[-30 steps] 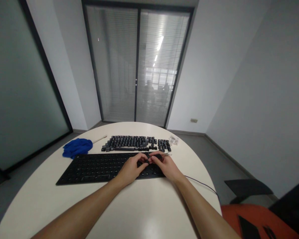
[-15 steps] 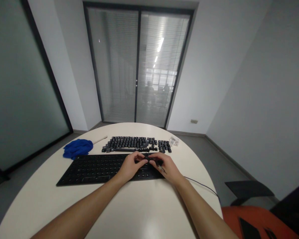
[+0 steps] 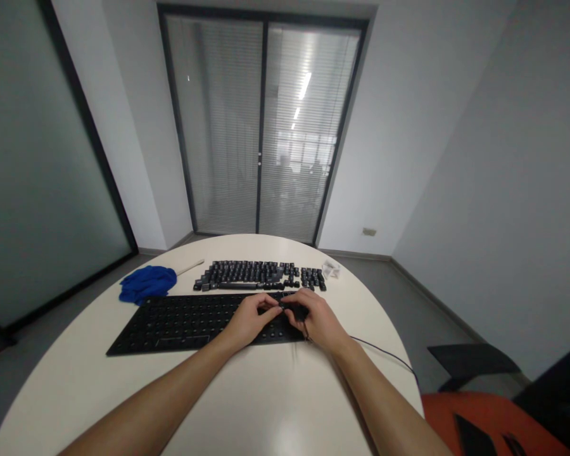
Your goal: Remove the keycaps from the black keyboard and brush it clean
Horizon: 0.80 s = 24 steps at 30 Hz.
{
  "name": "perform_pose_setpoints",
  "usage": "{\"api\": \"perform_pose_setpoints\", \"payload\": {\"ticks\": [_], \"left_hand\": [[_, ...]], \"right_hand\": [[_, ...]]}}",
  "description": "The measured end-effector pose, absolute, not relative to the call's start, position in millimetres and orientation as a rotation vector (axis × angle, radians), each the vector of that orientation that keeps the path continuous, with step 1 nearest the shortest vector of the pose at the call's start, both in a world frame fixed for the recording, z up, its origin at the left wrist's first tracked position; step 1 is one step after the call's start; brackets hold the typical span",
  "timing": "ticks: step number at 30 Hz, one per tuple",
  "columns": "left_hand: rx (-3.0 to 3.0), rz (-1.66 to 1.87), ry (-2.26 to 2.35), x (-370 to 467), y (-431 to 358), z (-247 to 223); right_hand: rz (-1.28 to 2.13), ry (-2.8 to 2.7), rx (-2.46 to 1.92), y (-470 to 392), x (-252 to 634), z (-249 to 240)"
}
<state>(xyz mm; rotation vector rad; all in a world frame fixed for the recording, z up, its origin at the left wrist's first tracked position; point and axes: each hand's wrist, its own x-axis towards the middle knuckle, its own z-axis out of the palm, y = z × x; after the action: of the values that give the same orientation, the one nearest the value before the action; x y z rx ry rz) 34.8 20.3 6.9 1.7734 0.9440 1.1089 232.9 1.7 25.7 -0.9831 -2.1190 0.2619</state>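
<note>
A black keyboard (image 3: pixel 185 321) with its keycaps off lies on the table in front of me. My left hand (image 3: pixel 251 320) is over its right part, thumb and forefinger pinched together at a tiny dark piece, too small to name for sure. Facing it, my right hand (image 3: pixel 316 320) has its fingertips at the same spot, nearly touching the left ones. Tucked in the right hand's curled fingers is a thin wire keycap puller (image 3: pixel 306 330), mostly hidden, its faint prongs pointing toward me.
Behind the keyboard, loose black keycaps (image 3: pixel 242 272) sit in rows. A blue cloth (image 3: pixel 147 284) and a pale stick-like brush (image 3: pixel 190 266) are at the left; small clear plastic pieces (image 3: pixel 331 269) at the right. A cable (image 3: pixel 384 352) runs off the right edge, near an orange chair (image 3: pixel 475 418).
My right hand has turned slightly, and the keycap puller in it now tilts down toward me. Both hands' fingertips stay together over the same part of the keyboard.
</note>
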Motion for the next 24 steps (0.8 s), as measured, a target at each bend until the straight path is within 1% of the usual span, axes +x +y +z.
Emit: {"api": "perform_pose_setpoints", "payload": {"ticks": [8,12,17,24], "left_hand": [[1.868,1.089,1.006,34,17,11],[2.014,1.089,1.027,33,12,9],[2.284,1.045,0.991,32,3,7],[2.404,0.962,0.996,32,0,8]], "right_hand": [[0.211,-2.087,-1.068,5,243,30],[0.051,-1.907,-1.261,18,273,30],[-0.108,-1.825,-1.609,35,305,14],[-0.231,-1.906,-1.764,42,299,0]]}}
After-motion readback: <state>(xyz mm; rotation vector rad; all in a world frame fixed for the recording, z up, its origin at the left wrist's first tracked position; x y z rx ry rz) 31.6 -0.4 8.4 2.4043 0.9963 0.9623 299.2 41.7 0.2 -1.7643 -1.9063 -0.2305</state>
